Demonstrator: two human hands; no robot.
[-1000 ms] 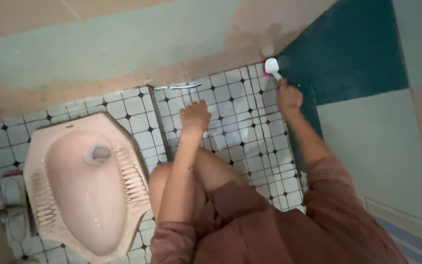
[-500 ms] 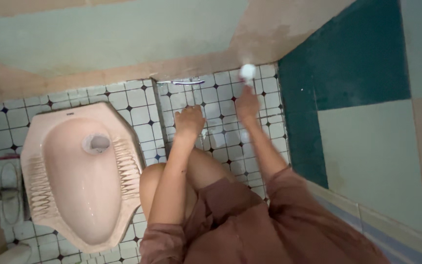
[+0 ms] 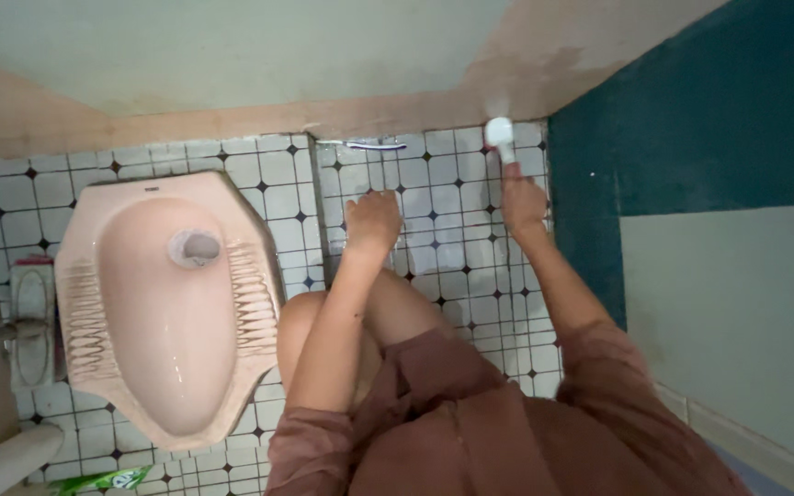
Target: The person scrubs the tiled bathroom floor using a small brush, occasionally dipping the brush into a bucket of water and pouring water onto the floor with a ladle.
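Right hand (image 3: 523,204) closed around white brush (image 3: 500,135); left hand (image 3: 374,220) flat on tiled floor (image 3: 457,266).

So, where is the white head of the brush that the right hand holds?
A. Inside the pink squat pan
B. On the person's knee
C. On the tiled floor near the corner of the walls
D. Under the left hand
C: the right hand grips the brush, and its white head sits on the tiled floor by the wall corner.

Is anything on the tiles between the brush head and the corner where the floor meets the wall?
Nothing visible. The white brush in the right hand is already by the wall, on bare white floor tiles. The left hand rests apart.
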